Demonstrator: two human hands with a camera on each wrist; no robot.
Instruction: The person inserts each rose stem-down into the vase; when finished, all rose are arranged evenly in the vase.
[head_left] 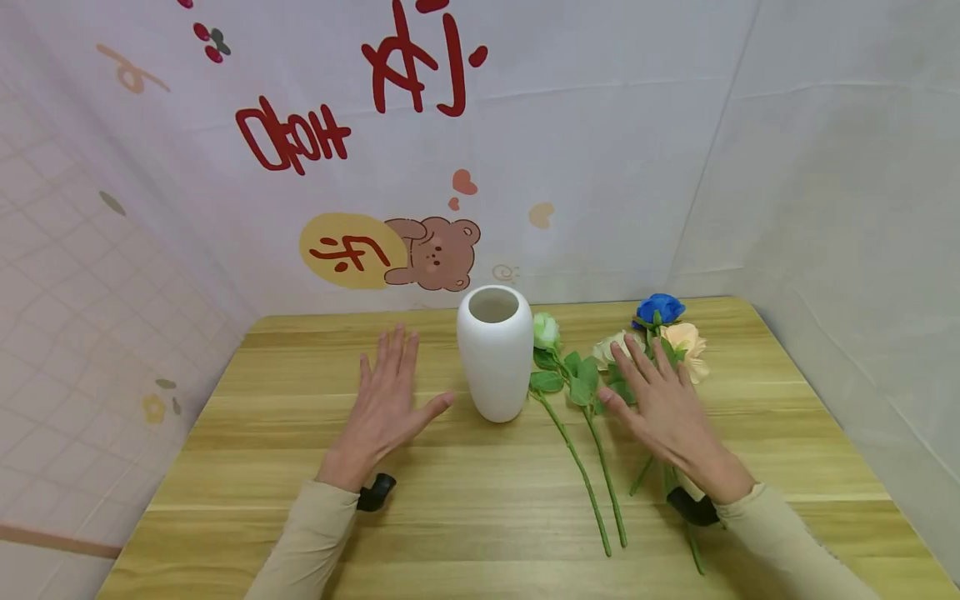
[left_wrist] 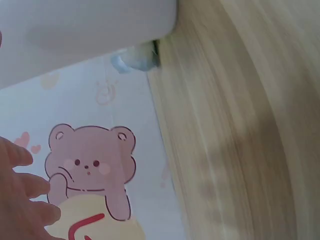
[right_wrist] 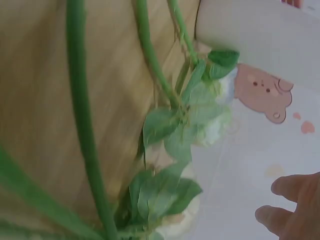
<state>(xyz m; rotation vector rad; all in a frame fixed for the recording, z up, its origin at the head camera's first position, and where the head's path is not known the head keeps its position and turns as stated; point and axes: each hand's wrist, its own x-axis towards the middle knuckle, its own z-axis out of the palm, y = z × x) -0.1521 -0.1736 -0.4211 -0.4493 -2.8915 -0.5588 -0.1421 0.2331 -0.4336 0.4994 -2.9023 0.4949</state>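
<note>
A white vase [head_left: 495, 358] stands upright between the two hands, its mouth facing up. To its left is the left hand [head_left: 386, 408], palm down with straight fingers and nothing held. Over the flowers on the right spreads the right hand [head_left: 663, 412], fingers straight, gripping nothing; whether it touches them I cannot tell. Beside the vase lies a green-white flower [head_left: 546, 331] with a leafy stem. A cream flower [head_left: 609, 348] is partly hidden by the right fingers. Further right lie a blue flower [head_left: 660, 309] and a peach flower [head_left: 686, 346]. Leaves and stems [right_wrist: 85, 115] fill the right wrist view.
The wooden table [head_left: 465, 517] ends at a white printed cloth [head_left: 600, 150] behind and at both sides. A printed bear [head_left: 435, 254] shows on the cloth. Each wrist wears a black device, such as the left wrist camera [head_left: 377, 492].
</note>
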